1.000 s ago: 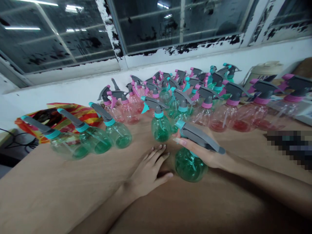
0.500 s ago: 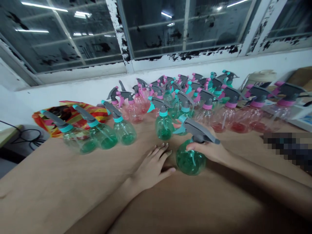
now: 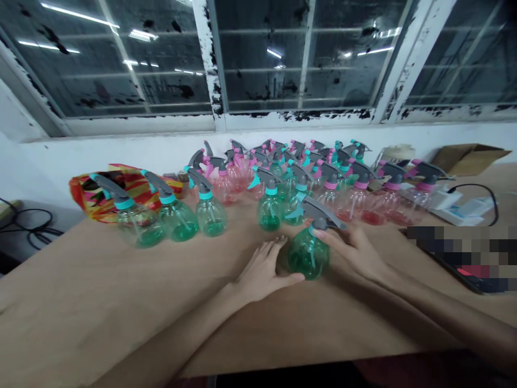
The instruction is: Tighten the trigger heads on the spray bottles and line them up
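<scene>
A green spray bottle (image 3: 309, 256) with a teal collar and grey trigger head stands on the table in front of me. My right hand (image 3: 353, 250) grips it around the neck, its fingers partly hidden behind the bottle. Beside its left side is my left hand (image 3: 262, 272), open, thumb stretched along the bottle's lower front. Whether that thumb touches the plastic I cannot tell. Just beyond stands another green spray bottle (image 3: 270, 211), its teal nozzle pointing left.
Several green bottles (image 3: 177, 223) stand in a row at the left, before a red-and-yellow bag (image 3: 91, 199). Pink-collared bottles (image 3: 365, 205) line the back right. Farther right are a white power strip (image 3: 456, 213), a cardboard box (image 3: 464, 156) and a pixelated dark object (image 3: 472, 264).
My left hand has turned and come closer to the bottle. My right hand has shifted from the trigger head down to the neck. The view has tilted and moved back.
</scene>
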`<state>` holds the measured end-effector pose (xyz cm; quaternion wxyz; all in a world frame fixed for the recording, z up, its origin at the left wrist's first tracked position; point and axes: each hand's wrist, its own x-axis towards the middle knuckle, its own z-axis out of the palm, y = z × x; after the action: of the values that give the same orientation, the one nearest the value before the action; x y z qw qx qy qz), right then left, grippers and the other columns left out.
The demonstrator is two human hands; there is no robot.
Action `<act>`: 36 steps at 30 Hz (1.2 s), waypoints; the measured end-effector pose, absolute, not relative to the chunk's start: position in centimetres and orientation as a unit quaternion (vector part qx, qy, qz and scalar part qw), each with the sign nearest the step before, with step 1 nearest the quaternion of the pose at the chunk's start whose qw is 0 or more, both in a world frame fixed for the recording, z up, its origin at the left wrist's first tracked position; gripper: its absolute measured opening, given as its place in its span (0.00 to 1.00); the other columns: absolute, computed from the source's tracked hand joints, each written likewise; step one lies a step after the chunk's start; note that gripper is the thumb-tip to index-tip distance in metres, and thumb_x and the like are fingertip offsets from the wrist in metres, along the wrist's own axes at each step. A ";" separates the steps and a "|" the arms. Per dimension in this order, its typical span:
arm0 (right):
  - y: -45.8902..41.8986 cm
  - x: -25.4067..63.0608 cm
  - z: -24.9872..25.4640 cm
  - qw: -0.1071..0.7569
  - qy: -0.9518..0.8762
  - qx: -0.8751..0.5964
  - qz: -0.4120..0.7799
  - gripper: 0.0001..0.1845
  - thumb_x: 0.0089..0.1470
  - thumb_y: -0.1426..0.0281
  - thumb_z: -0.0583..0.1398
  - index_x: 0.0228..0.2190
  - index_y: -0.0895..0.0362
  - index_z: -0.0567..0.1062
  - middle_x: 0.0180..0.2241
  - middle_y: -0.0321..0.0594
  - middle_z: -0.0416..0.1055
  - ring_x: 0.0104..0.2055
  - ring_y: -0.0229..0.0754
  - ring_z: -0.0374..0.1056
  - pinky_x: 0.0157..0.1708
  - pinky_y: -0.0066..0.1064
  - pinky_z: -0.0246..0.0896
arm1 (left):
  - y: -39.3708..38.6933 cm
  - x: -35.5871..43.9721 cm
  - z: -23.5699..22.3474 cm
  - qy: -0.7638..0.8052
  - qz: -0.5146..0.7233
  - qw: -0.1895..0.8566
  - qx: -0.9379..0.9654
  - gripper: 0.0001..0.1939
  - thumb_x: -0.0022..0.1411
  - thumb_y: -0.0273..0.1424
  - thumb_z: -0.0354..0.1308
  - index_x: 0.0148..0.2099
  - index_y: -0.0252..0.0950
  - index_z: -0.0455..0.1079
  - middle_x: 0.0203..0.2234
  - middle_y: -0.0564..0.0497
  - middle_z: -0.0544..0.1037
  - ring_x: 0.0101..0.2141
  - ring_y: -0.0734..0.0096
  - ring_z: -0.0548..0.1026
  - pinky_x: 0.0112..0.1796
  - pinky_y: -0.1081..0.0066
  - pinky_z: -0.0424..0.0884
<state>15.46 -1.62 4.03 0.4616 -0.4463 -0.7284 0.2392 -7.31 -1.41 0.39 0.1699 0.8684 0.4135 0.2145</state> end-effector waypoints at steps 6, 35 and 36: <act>-2.5 11.8 3.6 0.488 -0.711 -0.456 0.218 0.18 0.56 0.56 0.57 0.38 0.56 0.78 0.33 0.39 0.78 0.37 0.48 0.73 0.39 0.40 0.66 | -1.9 -6.5 1.0 0.442 0.253 0.209 0.835 0.40 0.49 0.51 0.64 0.58 0.36 0.60 0.51 0.39 0.71 0.52 0.46 0.68 0.50 0.50 0.64; 4.6 2.9 4.2 0.399 -0.785 -0.475 0.002 0.23 0.51 0.51 0.60 0.40 0.57 0.75 0.39 0.48 0.75 0.45 0.54 0.69 0.43 0.43 0.64 | 1.4 -14.9 1.4 0.587 0.223 0.079 0.774 0.36 0.61 0.53 0.52 0.61 0.30 0.57 0.54 0.33 0.68 0.56 0.43 0.65 0.49 0.52 0.65; 4.9 2.6 4.3 0.394 -0.784 -0.479 -0.005 0.23 0.51 0.51 0.60 0.39 0.57 0.75 0.38 0.48 0.75 0.45 0.54 0.69 0.43 0.43 0.64 | 1.1 -15.1 1.3 0.589 0.218 0.071 0.775 0.35 0.62 0.50 0.51 0.61 0.29 0.56 0.55 0.33 0.67 0.56 0.44 0.64 0.50 0.53 0.64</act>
<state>2.65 4.89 4.30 0.3944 -0.4788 -0.7843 -0.0051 -15.05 1.14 1.33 0.0711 0.7749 0.5889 0.2183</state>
